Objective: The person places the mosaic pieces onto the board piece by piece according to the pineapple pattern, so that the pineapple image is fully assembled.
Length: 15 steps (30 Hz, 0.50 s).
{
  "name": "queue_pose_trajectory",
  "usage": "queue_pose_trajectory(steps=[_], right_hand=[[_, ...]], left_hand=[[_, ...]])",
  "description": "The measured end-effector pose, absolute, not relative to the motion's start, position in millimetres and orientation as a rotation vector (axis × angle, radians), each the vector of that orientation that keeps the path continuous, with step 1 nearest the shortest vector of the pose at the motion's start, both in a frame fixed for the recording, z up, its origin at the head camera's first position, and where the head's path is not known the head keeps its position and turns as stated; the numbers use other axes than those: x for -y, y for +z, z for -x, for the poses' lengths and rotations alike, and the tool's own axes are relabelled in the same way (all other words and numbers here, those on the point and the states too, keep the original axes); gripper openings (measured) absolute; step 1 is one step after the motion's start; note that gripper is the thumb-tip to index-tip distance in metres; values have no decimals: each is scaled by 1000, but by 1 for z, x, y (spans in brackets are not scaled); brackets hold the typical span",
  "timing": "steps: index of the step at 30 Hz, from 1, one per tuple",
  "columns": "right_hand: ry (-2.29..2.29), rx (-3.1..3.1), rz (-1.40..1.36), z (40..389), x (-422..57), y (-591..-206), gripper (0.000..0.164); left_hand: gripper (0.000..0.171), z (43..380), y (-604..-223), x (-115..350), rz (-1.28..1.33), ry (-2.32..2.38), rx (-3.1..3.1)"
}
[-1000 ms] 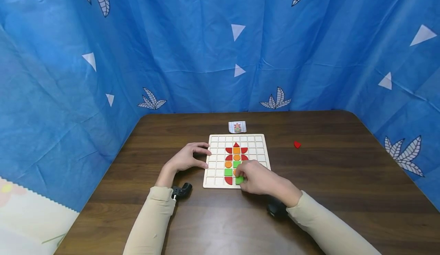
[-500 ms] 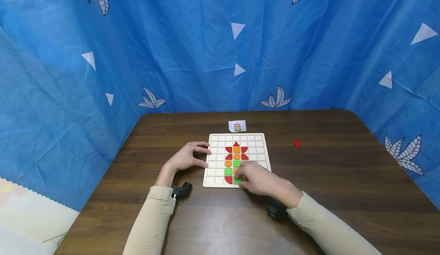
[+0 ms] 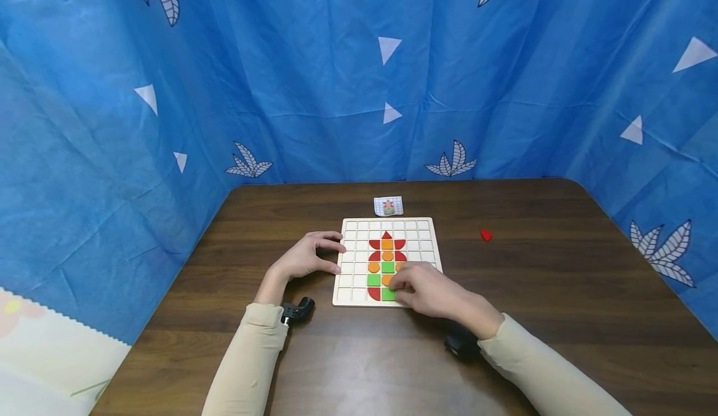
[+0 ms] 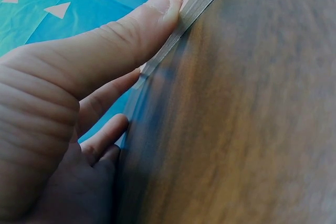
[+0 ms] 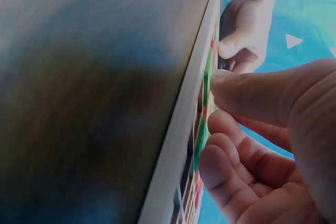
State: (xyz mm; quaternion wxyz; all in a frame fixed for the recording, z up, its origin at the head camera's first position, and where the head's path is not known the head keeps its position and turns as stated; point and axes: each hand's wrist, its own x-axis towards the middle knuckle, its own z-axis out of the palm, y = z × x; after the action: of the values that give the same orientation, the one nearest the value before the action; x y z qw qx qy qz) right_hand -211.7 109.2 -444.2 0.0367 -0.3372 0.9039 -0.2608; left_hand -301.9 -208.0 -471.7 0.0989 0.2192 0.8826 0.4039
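A pale wooden grid board (image 3: 353,282) lies on the table, with red, orange and green flat pieces forming a pointed figure in its cells. My left hand (image 3: 303,257) rests at the board's left edge, fingers spread; in the left wrist view the thumb (image 4: 157,17) touches the rim. Over the lower right of the figure is my right hand (image 3: 429,288), fingers loosely bent. Its fingertips are right at a green square (image 3: 387,294) in the bottom row, beside a red quarter-circle (image 3: 374,294). In the right wrist view the thumb tip (image 5: 223,85) meets a green piece (image 5: 207,77). The hand covers cells beneath it.
A small printed pattern card (image 3: 388,206) lies behind the board. One loose red piece (image 3: 486,234) sits on the brown table (image 3: 538,266) to the right. Blue curtain (image 3: 348,79) hangs behind the table. Dark devices are strapped under both wrists.
My right hand has shifted slightly right, uncovering more of the bottom green square and the orange circle above it. That green square now sits level in its cell. The left hand stays put.
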Motion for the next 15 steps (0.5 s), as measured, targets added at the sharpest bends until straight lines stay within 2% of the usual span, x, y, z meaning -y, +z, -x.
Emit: queue_pose_trajectory(steps=[6,15], right_hand=[[-836,-2840,920,219,-125,-441,17],[-914,-2876,604,242,-154,-438,20]], left_hand=[[40,301,-470,208,-664,1210,-2601],[42,300,-469,208,-655,1194,-2608]])
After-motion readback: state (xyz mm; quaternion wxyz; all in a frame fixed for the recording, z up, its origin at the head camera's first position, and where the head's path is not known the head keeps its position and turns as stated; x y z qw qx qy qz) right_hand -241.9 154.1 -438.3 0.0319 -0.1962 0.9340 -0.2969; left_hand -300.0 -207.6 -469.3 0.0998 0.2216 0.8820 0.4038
